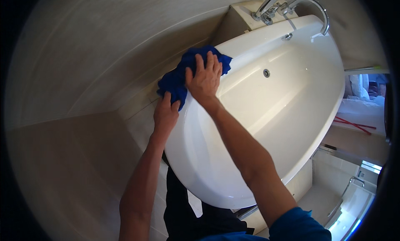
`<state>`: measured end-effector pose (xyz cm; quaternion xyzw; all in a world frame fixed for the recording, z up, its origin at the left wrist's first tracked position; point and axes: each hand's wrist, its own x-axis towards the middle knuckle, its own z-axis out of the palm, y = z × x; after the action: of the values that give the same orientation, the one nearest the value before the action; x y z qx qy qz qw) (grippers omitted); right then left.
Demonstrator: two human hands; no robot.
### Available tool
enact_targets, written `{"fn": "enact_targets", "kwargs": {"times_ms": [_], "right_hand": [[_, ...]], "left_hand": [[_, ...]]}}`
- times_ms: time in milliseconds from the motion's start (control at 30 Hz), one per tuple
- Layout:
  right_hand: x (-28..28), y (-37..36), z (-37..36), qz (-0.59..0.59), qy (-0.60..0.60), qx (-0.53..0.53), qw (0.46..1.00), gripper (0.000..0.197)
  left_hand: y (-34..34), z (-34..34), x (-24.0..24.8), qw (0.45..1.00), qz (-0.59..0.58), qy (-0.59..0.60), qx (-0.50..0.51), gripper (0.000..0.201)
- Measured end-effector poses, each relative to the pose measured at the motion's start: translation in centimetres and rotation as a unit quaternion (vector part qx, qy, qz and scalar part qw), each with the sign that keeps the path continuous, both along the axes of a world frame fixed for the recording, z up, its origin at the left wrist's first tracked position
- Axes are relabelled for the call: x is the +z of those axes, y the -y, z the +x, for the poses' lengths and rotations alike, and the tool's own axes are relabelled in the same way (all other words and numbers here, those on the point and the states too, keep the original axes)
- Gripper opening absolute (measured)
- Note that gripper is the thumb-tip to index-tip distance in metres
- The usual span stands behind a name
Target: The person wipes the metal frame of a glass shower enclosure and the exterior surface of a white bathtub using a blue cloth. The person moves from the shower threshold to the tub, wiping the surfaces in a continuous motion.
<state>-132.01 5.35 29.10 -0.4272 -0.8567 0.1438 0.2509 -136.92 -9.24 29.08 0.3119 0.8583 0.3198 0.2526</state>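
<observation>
A crumpled blue cloth (175,79) lies over the left rim of a white bathtub (266,112). My right hand (205,78) rests flat on the cloth with its fingers spread, pressing it against the rim. Lower and to the left, my left hand (166,112) grips the near end of the cloth, which hangs over the tub's outer side. Its fingers are bent around the fabric. The tub's inside shows a round drain (266,73) and a small overflow fitting (287,37).
A chrome curved spout (321,12) and a tap with handles (266,16) stand on a ledge at the tub's far end. Tiled wall (104,45) runs close along the left. To the right are red strips (354,123) and a chrome handle (352,187).
</observation>
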Motion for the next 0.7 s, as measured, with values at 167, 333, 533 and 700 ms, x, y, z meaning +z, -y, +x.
{"fn": "enact_targets", "kwargs": {"times_ms": [167,333,533,700], "right_hand": [[-1.4,-4.6,0.0,0.066,0.084,-0.044,0.993,0.044],[-1.3,-5.4,-1.3,0.072,0.118,-0.055,0.989,0.038],[-1.0,-5.2,-1.2,0.051,0.106,-0.061,0.991,0.036],[-1.0,-5.1,-1.4,0.059,0.081,-0.064,0.993,0.037]], "left_hand": [[-2.2,-1.1,0.5,0.996,0.006,0.072,-0.052,0.043],[-1.8,-1.4,0.1,0.996,0.031,0.056,-0.067,0.05],[-2.1,-2.2,0.5,0.99,0.022,0.108,-0.09,0.05],[-3.5,-2.9,0.0,0.989,0.022,0.112,-0.089,0.041]]}}
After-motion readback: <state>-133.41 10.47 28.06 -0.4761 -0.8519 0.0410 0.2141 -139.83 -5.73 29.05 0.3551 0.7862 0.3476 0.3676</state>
